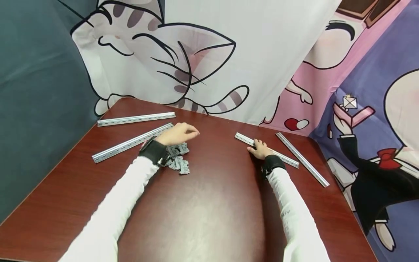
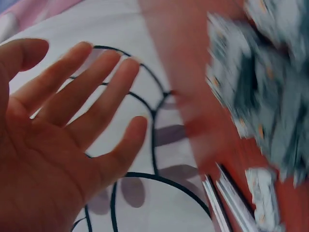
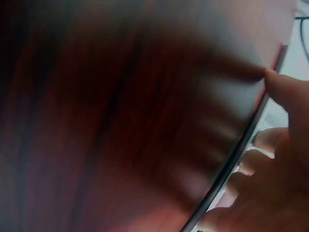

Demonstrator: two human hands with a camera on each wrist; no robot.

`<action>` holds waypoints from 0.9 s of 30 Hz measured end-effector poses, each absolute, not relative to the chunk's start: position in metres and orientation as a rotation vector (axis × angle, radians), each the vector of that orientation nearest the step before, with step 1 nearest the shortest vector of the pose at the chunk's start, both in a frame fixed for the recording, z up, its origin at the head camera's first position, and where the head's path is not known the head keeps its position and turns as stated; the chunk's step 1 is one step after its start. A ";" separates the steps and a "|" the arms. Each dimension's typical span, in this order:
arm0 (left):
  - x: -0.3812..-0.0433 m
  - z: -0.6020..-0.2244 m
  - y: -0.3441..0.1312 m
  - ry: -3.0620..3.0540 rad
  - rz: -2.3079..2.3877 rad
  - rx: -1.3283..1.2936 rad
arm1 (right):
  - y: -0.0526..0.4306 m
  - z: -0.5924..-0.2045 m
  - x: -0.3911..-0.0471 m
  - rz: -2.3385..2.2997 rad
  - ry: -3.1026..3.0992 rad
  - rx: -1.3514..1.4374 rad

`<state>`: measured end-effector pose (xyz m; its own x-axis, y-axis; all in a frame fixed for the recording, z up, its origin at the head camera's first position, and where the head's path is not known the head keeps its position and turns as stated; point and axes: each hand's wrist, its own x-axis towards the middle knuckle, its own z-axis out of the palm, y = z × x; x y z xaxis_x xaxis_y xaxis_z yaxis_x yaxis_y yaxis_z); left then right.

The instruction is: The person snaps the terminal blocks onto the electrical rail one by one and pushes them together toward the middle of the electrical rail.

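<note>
In the head view my right hand holds a slotted metal DIN rail lying on the table at the right. Its thumb is at the near edge and the fingers reach over the rail; in the right wrist view the rail's dark long edge runs between thumb and fingers. My left hand is raised beside a pile of small grey plastic pieces, partly hidden by the wrist. The left wrist view shows that palm with nothing in it, fingers spread and slightly bent, the blurred grey pieces to one side.
Two more slotted rails lie at the left, a far one and a nearer one whose end passes behind the left hand. Another rail lies slanted near the table's right edge. A printed cloth hangs behind the brown table.
</note>
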<state>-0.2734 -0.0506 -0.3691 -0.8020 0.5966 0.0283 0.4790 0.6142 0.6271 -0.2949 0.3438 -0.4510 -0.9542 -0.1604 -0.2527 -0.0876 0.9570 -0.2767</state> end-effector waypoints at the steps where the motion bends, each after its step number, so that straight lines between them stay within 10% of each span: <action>1: -0.268 -0.370 -0.051 2.644 0.980 0.890 | 0.335 -0.442 -0.286 -0.370 2.805 -0.169; 27: -0.264 -0.391 -0.081 2.721 0.987 0.754 | 0.237 -0.433 -0.244 -0.312 2.675 -0.346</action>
